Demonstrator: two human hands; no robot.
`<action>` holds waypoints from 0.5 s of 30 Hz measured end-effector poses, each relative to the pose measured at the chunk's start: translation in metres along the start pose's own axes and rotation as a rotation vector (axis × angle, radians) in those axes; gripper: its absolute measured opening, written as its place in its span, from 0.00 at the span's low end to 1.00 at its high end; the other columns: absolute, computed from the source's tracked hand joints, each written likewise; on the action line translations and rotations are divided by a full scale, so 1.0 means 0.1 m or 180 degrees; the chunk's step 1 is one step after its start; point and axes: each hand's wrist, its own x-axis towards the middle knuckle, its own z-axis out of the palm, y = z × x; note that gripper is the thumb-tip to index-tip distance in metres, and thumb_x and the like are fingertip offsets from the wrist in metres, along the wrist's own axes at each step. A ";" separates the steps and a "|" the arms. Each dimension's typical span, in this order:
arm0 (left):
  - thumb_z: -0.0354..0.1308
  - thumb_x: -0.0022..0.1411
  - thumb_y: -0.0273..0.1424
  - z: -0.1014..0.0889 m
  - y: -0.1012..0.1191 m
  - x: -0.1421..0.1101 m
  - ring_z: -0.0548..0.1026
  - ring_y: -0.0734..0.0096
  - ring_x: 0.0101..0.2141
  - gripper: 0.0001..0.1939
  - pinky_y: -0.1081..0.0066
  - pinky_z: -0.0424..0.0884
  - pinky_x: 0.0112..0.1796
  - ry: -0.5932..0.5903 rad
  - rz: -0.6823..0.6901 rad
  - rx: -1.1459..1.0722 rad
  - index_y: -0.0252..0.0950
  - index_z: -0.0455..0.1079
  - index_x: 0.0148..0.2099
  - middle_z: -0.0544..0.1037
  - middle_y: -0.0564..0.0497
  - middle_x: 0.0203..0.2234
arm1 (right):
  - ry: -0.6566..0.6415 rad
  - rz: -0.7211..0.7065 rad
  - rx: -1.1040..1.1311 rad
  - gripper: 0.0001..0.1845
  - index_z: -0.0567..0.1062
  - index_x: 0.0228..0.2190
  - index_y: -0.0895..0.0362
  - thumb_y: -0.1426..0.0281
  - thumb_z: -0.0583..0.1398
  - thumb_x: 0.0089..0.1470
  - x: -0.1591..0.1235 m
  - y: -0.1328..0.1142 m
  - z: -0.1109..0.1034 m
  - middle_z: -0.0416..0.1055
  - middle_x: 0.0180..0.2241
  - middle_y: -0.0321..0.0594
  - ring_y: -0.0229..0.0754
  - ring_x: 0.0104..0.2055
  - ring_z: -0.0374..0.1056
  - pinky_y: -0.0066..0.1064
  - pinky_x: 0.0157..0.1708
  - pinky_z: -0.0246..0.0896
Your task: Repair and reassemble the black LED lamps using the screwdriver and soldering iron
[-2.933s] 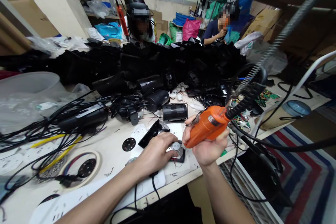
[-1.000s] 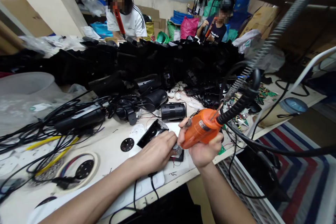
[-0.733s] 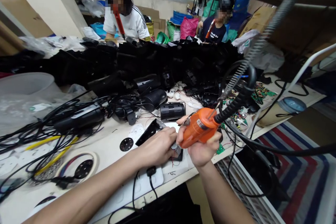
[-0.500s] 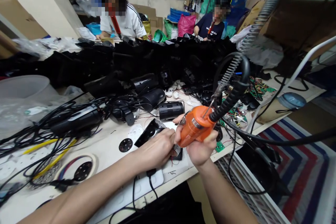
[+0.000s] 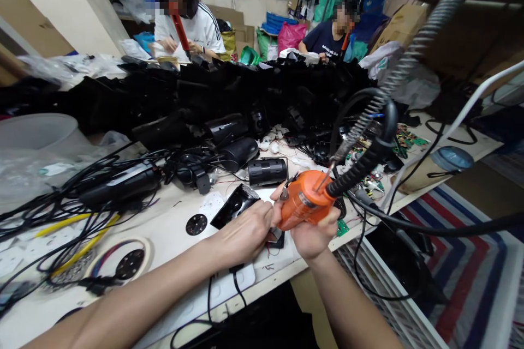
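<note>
My right hand is wrapped round an orange electric screwdriver, its nose leaning down and left towards my left hand. The tool's tip is hidden behind my fingers. My left hand is closed in a pinch close to the tip, over an open black plastic housing; what the fingers hold is hidden. Thin red wires show below the housing's near end. Just behind it lies a black cylindrical casing. A black perforated disc lies flat to the left.
A coil spring and thick cable rise from the screwdriver. Black parts are heaped across the back. Tangled cables and a tape roll lie left; circuit boards and a jar right. Two people work opposite.
The screwdriver's rear end has tipped slightly down, and its spring and cable have swung to the right. My left hand stays almost still. Both people opposite have moved their hands.
</note>
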 end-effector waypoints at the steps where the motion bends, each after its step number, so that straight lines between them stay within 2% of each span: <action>1: 0.49 0.58 0.21 0.00 0.00 0.00 0.69 0.59 0.41 0.10 0.61 0.72 0.43 -0.0027 -0.0022 0.0025 0.36 0.60 0.43 0.70 0.42 0.39 | 0.0001 0.0006 0.0101 0.37 0.75 0.26 0.56 0.36 0.48 0.51 0.01 -0.02 0.01 0.68 0.18 0.41 0.51 0.25 0.70 0.47 0.31 0.69; 5: 0.48 0.59 0.22 0.00 -0.02 -0.02 0.69 0.58 0.39 0.09 0.60 0.72 0.42 -0.0096 -0.0108 -0.0011 0.34 0.59 0.43 0.70 0.40 0.38 | -0.0021 -0.0068 0.0448 0.33 0.75 0.31 0.56 0.39 0.52 0.52 0.04 -0.07 0.04 0.71 0.22 0.40 0.47 0.21 0.69 0.46 0.30 0.70; 9: 0.48 0.61 0.24 0.02 -0.04 -0.03 0.69 0.58 0.40 0.06 0.59 0.72 0.43 -0.0027 -0.0136 -0.0139 0.35 0.58 0.42 0.69 0.41 0.39 | 0.0026 -0.0051 0.0290 0.31 0.76 0.32 0.56 0.41 0.53 0.51 0.06 -0.10 0.06 0.71 0.22 0.41 0.46 0.20 0.67 0.44 0.25 0.69; 12: 0.49 0.59 0.23 0.01 -0.03 -0.03 0.69 0.57 0.42 0.09 0.58 0.71 0.44 -0.0025 -0.0175 -0.0140 0.36 0.59 0.43 0.69 0.41 0.40 | 0.0121 0.0080 0.0281 0.33 0.77 0.33 0.56 0.39 0.54 0.49 0.07 -0.19 0.07 0.71 0.22 0.40 0.43 0.18 0.64 0.38 0.18 0.62; 15: 0.49 0.59 0.23 -0.01 -0.01 -0.04 0.68 0.57 0.44 0.11 0.58 0.71 0.46 -0.0005 -0.0163 -0.0193 0.36 0.59 0.45 0.69 0.42 0.42 | 0.0155 0.0217 0.0225 0.37 0.77 0.34 0.56 0.36 0.54 0.46 0.06 -0.31 0.07 0.70 0.20 0.40 0.42 0.17 0.62 0.34 0.15 0.56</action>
